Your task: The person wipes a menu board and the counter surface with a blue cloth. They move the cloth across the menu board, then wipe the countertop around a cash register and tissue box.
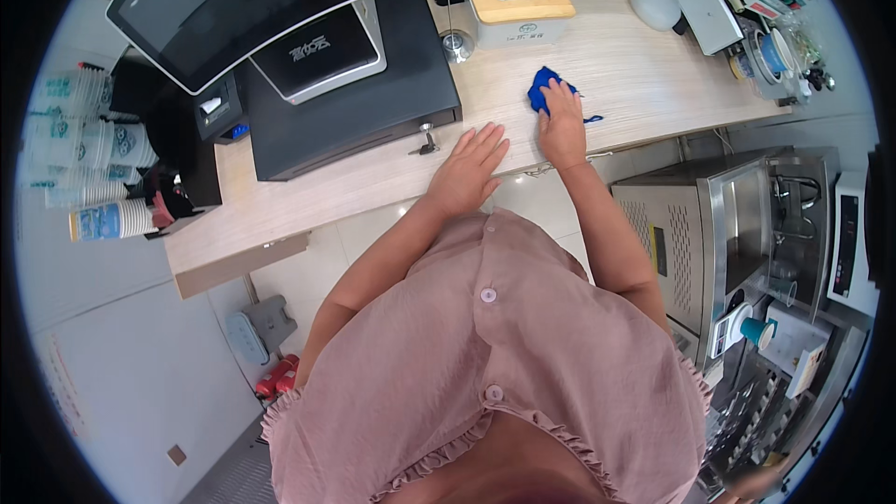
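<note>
A blue cloth (542, 89) lies bunched on the light wood-grain counter (490, 91), with a small blue loop at its right. On its lower right part rests my right hand (563, 127), pressing it with the fingers; whether they grip it is hard to tell. My left hand (467, 171) lies palm down at the counter's front edge, fingers spread, holding nothing. To its left are keys (425, 148) in the lock of a black cash drawer (350, 112). Behind the cloth stands a white tissue box with a wooden lid (519, 10), beside a round metal stand with a spike (457, 46).
A touchscreen terminal (259, 0) stands on the drawer. Stacked cups (115, 220) are at the far left. A white rounded object (655, 5) and a tilted white panel (693, 0) stand back right. Below right is a stainless-steel unit (700, 238).
</note>
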The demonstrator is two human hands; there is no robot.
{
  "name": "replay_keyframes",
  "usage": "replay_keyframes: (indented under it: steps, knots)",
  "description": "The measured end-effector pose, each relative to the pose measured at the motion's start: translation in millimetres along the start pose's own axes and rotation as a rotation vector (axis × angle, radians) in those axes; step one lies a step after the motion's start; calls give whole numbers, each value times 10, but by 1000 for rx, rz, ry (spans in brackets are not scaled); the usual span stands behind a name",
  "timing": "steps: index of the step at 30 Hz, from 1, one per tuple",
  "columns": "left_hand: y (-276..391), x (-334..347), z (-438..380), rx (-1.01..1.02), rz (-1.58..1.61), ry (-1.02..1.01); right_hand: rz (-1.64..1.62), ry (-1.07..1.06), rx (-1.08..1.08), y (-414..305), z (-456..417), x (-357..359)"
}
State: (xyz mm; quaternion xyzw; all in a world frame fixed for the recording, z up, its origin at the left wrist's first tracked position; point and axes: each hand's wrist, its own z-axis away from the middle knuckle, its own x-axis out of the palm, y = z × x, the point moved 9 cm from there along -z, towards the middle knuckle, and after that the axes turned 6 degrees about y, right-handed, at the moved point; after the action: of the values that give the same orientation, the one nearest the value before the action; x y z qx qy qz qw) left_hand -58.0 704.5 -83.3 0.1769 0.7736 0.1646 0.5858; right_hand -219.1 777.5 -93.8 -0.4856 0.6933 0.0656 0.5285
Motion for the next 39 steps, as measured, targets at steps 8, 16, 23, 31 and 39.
replay_keyframes:
  steps: [8,16,23,31,39]
  knots:
    - [-25,-59,39,38,100,72,-2,-16,5,-137,36,57]
    - [-171,-150,64,30,352,196,-62,-73,-119,-645,-11,313]
    - [-261,-201,70,-7,502,243,-93,-198,-194,-810,-172,418]
    - [-279,-228,22,-22,488,266,-66,-124,-190,-903,-247,491]
    - [-222,-231,4,-93,404,271,-81,-144,-252,-872,-331,456]
